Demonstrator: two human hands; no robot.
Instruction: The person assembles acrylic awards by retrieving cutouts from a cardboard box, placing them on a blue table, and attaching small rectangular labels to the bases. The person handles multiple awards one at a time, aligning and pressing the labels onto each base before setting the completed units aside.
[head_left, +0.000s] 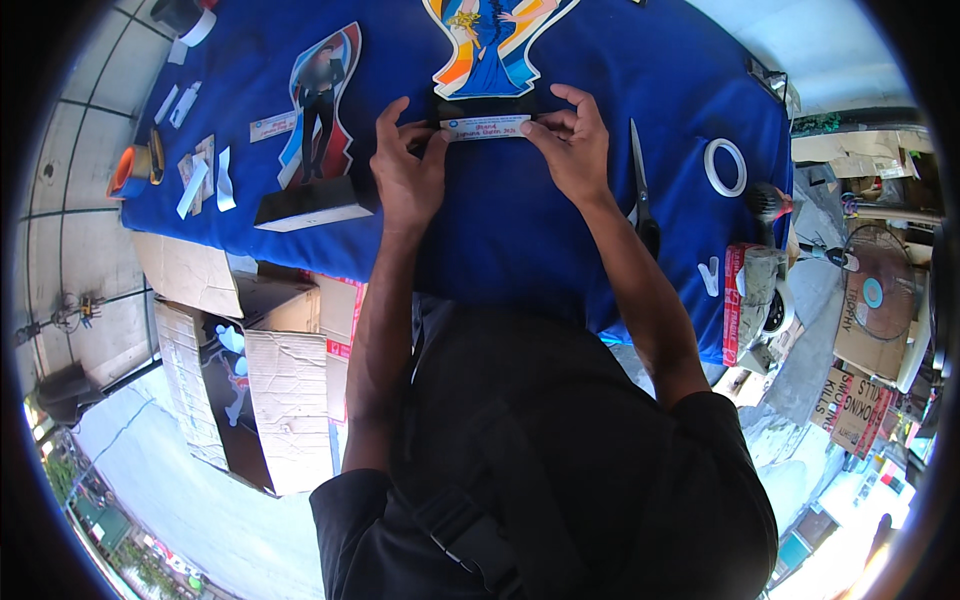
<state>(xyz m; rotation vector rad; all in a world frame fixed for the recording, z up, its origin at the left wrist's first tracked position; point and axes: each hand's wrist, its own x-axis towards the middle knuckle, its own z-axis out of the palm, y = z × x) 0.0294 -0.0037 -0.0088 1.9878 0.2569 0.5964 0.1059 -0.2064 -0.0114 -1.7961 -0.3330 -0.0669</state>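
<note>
Head view: white printed paper strip [487, 128], far middle of the blue-cloth-covered counter [500, 215], at near side of black block base [487, 105] under colourful flat cutout figure [490, 55]. Left hand [412, 172] pinches left end, right hand [578, 150] right end. Should stay taut, level with base; probably best smoothed middle outward. Full contact: can't tell.

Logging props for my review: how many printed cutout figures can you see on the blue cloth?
2: the dark-suited cutout at the left, and the blue-gowned cutout at top centre, cropped by the frame. Others may be out of view.
</note>
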